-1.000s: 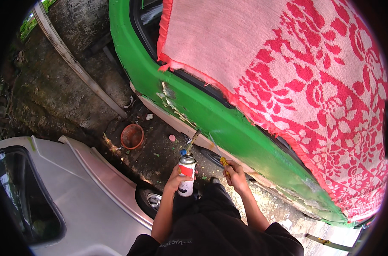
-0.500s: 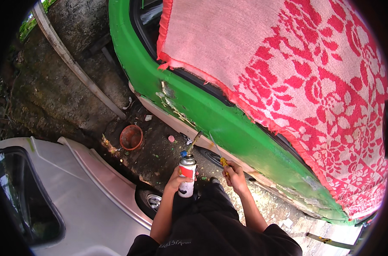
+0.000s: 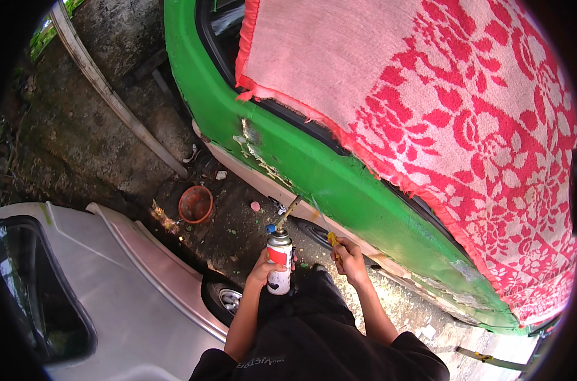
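My left hand is wrapped round a white and red gas canister held upright. On top of it sits a blowtorch head with a blue knob and a brass-coloured tube, tilted up toward the green car panel. No flame can be made out. In my right hand is a screwdriver with a yellow handle, its thin metal shaft pointing at the lower green car side. Whether the tip touches the panel I cannot tell. Flaked, bare patches mark the paint farther along.
A pink and red flowered cloth drapes over the green car's roof and windows. A silver car stands close on my left. Between them lie a reddish-brown pot, a pink round thing and paint flakes.
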Action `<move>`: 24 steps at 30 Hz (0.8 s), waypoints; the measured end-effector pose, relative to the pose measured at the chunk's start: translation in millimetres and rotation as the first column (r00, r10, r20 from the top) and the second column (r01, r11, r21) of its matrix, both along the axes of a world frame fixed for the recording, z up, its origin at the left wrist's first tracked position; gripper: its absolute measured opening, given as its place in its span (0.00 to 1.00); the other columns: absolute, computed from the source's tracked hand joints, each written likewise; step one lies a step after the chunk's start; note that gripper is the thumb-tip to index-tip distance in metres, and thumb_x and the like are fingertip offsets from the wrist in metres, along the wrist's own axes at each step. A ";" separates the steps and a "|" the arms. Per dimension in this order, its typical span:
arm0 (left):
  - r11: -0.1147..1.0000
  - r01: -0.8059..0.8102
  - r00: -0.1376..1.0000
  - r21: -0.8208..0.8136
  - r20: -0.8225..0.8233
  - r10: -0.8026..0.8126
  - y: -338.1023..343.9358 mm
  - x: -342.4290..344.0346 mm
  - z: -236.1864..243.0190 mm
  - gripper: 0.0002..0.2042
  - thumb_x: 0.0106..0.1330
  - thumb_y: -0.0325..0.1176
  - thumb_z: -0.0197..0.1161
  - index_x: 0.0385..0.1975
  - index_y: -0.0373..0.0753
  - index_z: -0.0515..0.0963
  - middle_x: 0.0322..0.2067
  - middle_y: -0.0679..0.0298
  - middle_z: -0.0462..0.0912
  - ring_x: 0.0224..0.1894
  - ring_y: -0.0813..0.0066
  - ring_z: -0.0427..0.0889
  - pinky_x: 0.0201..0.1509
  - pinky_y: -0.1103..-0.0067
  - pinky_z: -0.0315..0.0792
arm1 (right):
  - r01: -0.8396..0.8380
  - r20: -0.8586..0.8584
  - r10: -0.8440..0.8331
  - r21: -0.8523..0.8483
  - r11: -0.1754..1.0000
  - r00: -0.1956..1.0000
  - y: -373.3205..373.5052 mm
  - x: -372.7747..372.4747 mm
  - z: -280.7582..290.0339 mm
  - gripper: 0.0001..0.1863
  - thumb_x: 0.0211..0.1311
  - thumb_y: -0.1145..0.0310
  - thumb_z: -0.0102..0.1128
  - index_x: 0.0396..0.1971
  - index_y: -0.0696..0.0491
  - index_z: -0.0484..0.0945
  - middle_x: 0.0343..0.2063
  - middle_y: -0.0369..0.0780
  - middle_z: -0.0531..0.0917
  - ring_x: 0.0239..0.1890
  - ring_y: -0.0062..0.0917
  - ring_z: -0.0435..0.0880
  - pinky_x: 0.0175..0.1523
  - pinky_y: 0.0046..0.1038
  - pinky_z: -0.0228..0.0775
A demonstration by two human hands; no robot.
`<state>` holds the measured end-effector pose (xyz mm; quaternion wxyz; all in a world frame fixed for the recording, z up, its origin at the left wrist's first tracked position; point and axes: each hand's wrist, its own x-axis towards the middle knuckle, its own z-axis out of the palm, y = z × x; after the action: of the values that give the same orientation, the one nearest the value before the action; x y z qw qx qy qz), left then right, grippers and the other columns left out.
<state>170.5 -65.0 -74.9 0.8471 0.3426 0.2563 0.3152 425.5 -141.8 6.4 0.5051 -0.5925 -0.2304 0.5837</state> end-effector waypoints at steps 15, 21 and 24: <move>0.986 -0.162 0.986 0.040 -0.033 0.164 -30.7 20.6 8.3 0.34 0.40 0.25 0.70 0.55 0.34 0.74 0.42 0.52 0.85 0.37 0.60 0.88 0.43 0.66 0.83 | -0.077 -0.101 0.075 -0.012 0.997 0.992 6.4 23.9 -12.9 0.15 0.75 0.66 0.52 0.55 0.58 0.74 0.23 0.36 0.76 0.11 0.13 0.60 0.16 0.21 0.47; 0.960 -0.274 0.960 0.057 -0.048 0.277 -52.5 38.6 9.6 0.33 0.42 0.25 0.71 0.55 0.33 0.74 0.42 0.53 0.86 0.38 0.60 0.88 0.43 0.66 0.83 | -0.140 -0.102 0.137 -0.021 0.990 0.985 12.9 39.5 -10.8 0.17 0.76 0.65 0.52 0.58 0.58 0.72 0.22 0.34 0.74 0.13 0.13 0.61 0.17 0.21 0.47; 0.950 -0.312 0.950 0.024 -0.024 0.312 -61.0 45.4 7.2 0.33 0.42 0.25 0.70 0.55 0.33 0.74 0.42 0.52 0.85 0.38 0.60 0.88 0.42 0.66 0.83 | -0.125 -0.079 0.124 -0.008 0.992 0.989 9.0 36.4 -7.5 0.17 0.76 0.65 0.52 0.57 0.58 0.72 0.22 0.33 0.73 0.13 0.12 0.62 0.17 0.20 0.48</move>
<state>216.0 -126.0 -67.8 0.7796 0.3104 0.3158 0.4430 461.9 -132.9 -1.1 0.4725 -0.5568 -0.2435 0.6383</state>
